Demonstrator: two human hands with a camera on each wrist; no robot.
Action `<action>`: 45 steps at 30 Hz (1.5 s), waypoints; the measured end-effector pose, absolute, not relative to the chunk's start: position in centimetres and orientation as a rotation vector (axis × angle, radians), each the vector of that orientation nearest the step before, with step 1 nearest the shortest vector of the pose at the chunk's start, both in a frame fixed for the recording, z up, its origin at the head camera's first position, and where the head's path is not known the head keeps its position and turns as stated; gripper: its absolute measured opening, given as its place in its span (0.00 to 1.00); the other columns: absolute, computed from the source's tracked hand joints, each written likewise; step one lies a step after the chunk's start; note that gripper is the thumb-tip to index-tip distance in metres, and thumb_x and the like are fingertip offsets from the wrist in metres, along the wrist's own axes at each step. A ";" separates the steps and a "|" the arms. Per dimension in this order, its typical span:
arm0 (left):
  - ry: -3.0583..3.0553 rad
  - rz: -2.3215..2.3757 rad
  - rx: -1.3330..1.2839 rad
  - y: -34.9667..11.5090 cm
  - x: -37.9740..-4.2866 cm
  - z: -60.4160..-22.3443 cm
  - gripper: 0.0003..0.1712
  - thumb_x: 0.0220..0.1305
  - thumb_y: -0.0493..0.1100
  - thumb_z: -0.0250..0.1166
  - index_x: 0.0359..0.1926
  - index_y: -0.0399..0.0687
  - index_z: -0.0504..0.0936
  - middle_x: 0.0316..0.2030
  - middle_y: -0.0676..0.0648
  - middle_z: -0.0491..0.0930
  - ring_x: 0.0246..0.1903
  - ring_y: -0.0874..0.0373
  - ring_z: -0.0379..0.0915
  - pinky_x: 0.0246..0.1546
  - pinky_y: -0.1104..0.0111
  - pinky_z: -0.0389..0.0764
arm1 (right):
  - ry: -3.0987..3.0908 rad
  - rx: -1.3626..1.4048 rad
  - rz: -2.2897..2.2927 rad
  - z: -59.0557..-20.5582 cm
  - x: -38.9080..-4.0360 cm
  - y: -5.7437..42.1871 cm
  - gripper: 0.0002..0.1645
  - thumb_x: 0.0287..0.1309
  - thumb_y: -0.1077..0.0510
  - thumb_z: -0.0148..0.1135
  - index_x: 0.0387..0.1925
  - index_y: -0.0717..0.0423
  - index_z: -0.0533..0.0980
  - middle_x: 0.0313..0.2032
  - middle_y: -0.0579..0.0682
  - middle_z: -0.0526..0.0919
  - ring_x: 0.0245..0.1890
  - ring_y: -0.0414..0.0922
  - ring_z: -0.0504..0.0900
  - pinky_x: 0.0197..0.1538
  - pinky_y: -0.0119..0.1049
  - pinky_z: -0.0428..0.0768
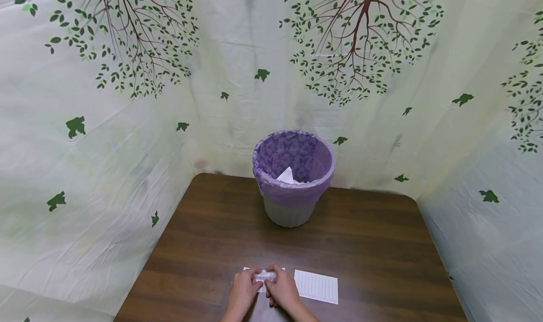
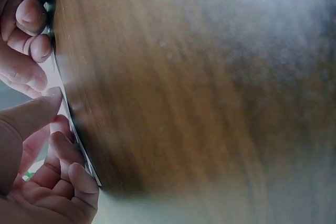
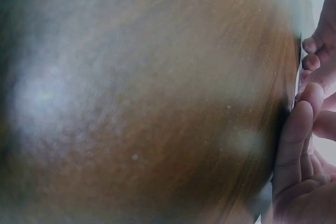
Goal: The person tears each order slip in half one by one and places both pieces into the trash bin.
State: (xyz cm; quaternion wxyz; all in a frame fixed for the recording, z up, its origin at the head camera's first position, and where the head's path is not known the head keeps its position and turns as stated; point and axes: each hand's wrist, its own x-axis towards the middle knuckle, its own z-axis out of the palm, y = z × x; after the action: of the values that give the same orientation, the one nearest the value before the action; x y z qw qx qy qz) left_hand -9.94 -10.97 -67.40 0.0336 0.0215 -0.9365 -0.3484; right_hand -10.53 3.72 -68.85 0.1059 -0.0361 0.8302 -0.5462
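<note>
Near the front of the table, both hands meet over a small white piece of paper (image 1: 265, 275) that looks rolled or folded; its exact form is too small to tell. My left hand (image 1: 243, 286) pinches its left end between thumb and fingers. At the right end, my right hand (image 1: 283, 288) pinches it the same way. Under the hands lies a white sheet (image 1: 262, 289), mostly covered. In the left wrist view a thin paper edge (image 2: 79, 137) runs beside the left hand (image 2: 47, 182). The right wrist view shows the right hand (image 3: 302, 177) at its right edge, fingers bent.
A lined white card (image 1: 316, 286) lies just right of the hands on the brown wooden table (image 1: 203, 232). Farther back stands a waste bin (image 1: 290, 213) with a purple liner and white paper inside. A leaf-patterned curtain (image 1: 229, 138) surrounds the table's back and sides.
</note>
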 end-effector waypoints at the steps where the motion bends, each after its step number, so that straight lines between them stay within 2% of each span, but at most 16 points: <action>1: -2.873 -1.075 0.061 -11.0 -9.9 -67.5 0.15 0.51 0.35 0.80 0.42 0.47 0.91 0.20 0.59 0.71 0.19 0.68 0.61 0.22 0.71 0.63 | 2.440 -0.104 -1.617 -68.9 -10.5 3.7 0.19 0.62 0.66 0.66 0.54 0.62 0.78 0.12 0.43 0.80 0.05 0.33 0.72 0.09 0.33 0.72; 5: -2.822 -1.054 0.017 -11.0 -9.5 -67.8 0.12 0.49 0.34 0.81 0.36 0.49 0.90 0.19 0.59 0.72 0.20 0.69 0.62 0.23 0.71 0.64 | 2.412 -0.088 -1.635 -69.1 -10.7 3.8 0.20 0.68 0.61 0.65 0.59 0.62 0.78 0.12 0.45 0.82 0.05 0.34 0.74 0.09 0.32 0.73; 7: -2.799 -1.037 0.006 -10.9 -9.3 -67.9 0.11 0.49 0.34 0.80 0.34 0.51 0.90 0.20 0.59 0.72 0.20 0.69 0.63 0.23 0.71 0.65 | 2.405 -0.091 -1.641 -69.1 -10.7 3.8 0.18 0.71 0.58 0.64 0.58 0.61 0.79 0.13 0.46 0.83 0.05 0.34 0.74 0.09 0.32 0.73; 9: -2.791 -1.028 0.013 -10.8 -9.1 -68.1 0.11 0.50 0.34 0.80 0.33 0.52 0.90 0.20 0.59 0.73 0.21 0.70 0.63 0.24 0.71 0.66 | 2.400 -0.090 -1.637 -69.0 -10.7 3.8 0.13 0.73 0.57 0.62 0.52 0.59 0.80 0.13 0.47 0.83 0.05 0.33 0.74 0.10 0.31 0.73; 13: -2.789 -1.026 0.021 -10.5 -9.0 -68.1 0.12 0.51 0.34 0.80 0.36 0.51 0.90 0.19 0.60 0.72 0.20 0.71 0.63 0.24 0.71 0.66 | 2.384 -0.070 -1.649 -68.8 -10.7 3.9 0.05 0.74 0.57 0.61 0.42 0.55 0.79 0.14 0.48 0.84 0.05 0.33 0.74 0.09 0.31 0.72; 20: -2.727 -1.053 -0.007 -10.3 -9.2 -68.9 0.17 0.56 0.40 0.79 0.48 0.48 0.90 0.16 0.62 0.70 0.18 0.68 0.62 0.21 0.68 0.64 | 2.371 -0.016 -1.680 -68.4 -10.7 4.0 0.06 0.73 0.57 0.60 0.39 0.54 0.76 0.15 0.48 0.85 0.06 0.34 0.75 0.10 0.30 0.72; 23: -2.719 -1.052 -0.008 -10.5 -9.9 -70.6 0.15 0.59 0.46 0.77 0.48 0.52 0.89 0.17 0.64 0.69 0.19 0.67 0.64 0.22 0.66 0.65 | 2.373 -0.017 -1.712 -68.2 -10.8 4.1 0.05 0.71 0.57 0.60 0.37 0.54 0.76 0.16 0.50 0.85 0.07 0.33 0.75 0.11 0.29 0.72; 26: -2.708 -1.128 -0.002 -10.5 -10.3 -70.7 0.11 0.61 0.46 0.75 0.45 0.55 0.89 0.18 0.63 0.68 0.20 0.66 0.64 0.22 0.65 0.65 | 2.383 -0.022 -1.748 -68.0 -11.0 4.4 0.05 0.69 0.58 0.60 0.36 0.54 0.76 0.17 0.54 0.86 0.07 0.33 0.74 0.11 0.28 0.71; 31: -2.650 -1.323 -0.034 -10.0 -10.2 -67.3 0.03 0.65 0.40 0.74 0.37 0.51 0.87 0.16 0.58 0.72 0.17 0.70 0.62 0.21 0.71 0.66 | 2.352 -0.051 -1.827 -67.6 -11.4 5.0 0.06 0.70 0.61 0.60 0.35 0.58 0.77 0.19 0.59 0.86 0.09 0.34 0.75 0.14 0.26 0.72; 35: -2.625 -1.448 -0.021 -9.6 -10.9 -65.6 0.04 0.67 0.40 0.73 0.34 0.51 0.86 0.17 0.57 0.79 0.17 0.75 0.65 0.23 0.76 0.70 | 2.295 -0.084 -1.898 -66.7 -11.8 5.7 0.08 0.74 0.59 0.61 0.38 0.61 0.78 0.20 0.58 0.86 0.11 0.36 0.75 0.16 0.27 0.74; 40: -2.574 -1.540 -0.047 -9.1 -11.9 -63.4 0.04 0.67 0.41 0.74 0.34 0.53 0.87 0.18 0.56 0.81 0.17 0.73 0.70 0.22 0.76 0.73 | 2.278 -0.121 -1.967 -64.6 -12.3 6.6 0.11 0.74 0.54 0.64 0.41 0.61 0.81 0.21 0.60 0.86 0.12 0.36 0.77 0.18 0.28 0.77; 45: -2.497 -1.574 -0.093 -8.3 -12.5 -61.2 0.04 0.67 0.42 0.74 0.33 0.55 0.88 0.18 0.57 0.81 0.18 0.73 0.70 0.23 0.77 0.73 | 2.288 -0.107 -2.037 -62.0 -12.6 7.4 0.10 0.72 0.56 0.67 0.39 0.60 0.83 0.21 0.61 0.85 0.13 0.37 0.77 0.19 0.28 0.77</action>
State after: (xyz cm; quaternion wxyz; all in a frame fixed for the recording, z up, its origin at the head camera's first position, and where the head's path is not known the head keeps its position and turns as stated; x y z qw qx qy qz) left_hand -12.48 -8.27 -61.20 0.0939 -0.0312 -0.8418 -0.5306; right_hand -12.59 7.41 -62.02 0.0382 -0.0348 0.7458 -0.6642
